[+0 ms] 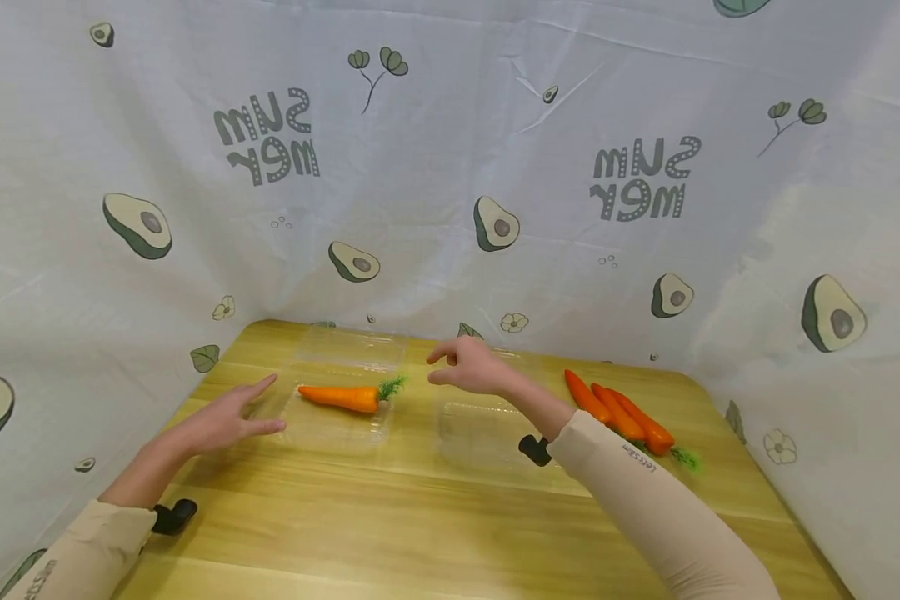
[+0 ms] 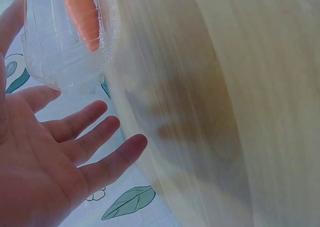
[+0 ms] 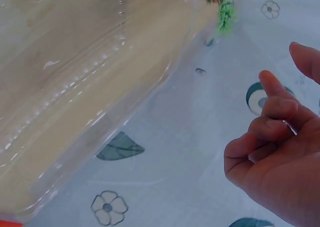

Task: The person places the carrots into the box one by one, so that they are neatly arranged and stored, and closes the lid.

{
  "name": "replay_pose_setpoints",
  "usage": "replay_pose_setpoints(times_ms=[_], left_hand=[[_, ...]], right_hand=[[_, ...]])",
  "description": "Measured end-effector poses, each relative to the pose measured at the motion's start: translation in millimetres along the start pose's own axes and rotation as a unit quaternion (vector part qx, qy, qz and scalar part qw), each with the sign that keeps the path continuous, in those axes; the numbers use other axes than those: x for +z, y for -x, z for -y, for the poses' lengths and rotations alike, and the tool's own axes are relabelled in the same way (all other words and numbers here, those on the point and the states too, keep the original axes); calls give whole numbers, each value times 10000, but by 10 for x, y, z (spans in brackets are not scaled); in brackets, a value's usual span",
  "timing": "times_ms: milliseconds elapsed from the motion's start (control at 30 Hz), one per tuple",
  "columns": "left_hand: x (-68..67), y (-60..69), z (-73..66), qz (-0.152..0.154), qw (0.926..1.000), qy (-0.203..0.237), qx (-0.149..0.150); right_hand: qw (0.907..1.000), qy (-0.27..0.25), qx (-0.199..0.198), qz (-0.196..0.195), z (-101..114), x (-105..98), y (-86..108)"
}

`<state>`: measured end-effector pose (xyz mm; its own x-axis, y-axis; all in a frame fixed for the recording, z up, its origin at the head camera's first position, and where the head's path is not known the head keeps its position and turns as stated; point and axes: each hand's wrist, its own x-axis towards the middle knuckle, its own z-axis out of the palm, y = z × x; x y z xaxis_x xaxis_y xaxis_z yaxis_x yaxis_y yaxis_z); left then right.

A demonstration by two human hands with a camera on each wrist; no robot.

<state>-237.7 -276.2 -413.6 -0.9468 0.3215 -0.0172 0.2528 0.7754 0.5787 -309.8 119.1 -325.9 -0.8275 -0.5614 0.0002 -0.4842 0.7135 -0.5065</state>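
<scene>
Lying in the clear container [image 1: 330,435], the carrot [image 1: 345,398] seems kept from rolling by low walls; the left grip [image 1: 221,423] spreads wide beside it, empty; the right grip [image 1: 474,367] hovers, loosely curled, holding nothing.

The person wears a smooth, close-fitting beige fabric sleeve on the left arm [image 1: 93,546] and a matching beige right sleeve [image 1: 645,508], each marked with small dark lettering. A rounded black plastic left wrist piece [image 1: 176,517] and similar black right wrist piece [image 1: 534,450] protrude near the cuffs.
</scene>
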Motion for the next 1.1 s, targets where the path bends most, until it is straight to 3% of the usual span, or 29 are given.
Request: replay_pose_setpoints(times_ms=[200, 400, 1100], left_hand=[[-7, -4, 21, 20, 10000, 23, -20], [-11, -15, 23, 48, 10000, 51, 18], [-18, -17, 23, 48, 10000, 5, 62]], right_hand=[[9987, -483, 171, -54, -182, -123, 187], [9947, -818, 590, -203, -323, -260, 420], [9729, -1333, 1631, -956, -1008, -454, 1053]])
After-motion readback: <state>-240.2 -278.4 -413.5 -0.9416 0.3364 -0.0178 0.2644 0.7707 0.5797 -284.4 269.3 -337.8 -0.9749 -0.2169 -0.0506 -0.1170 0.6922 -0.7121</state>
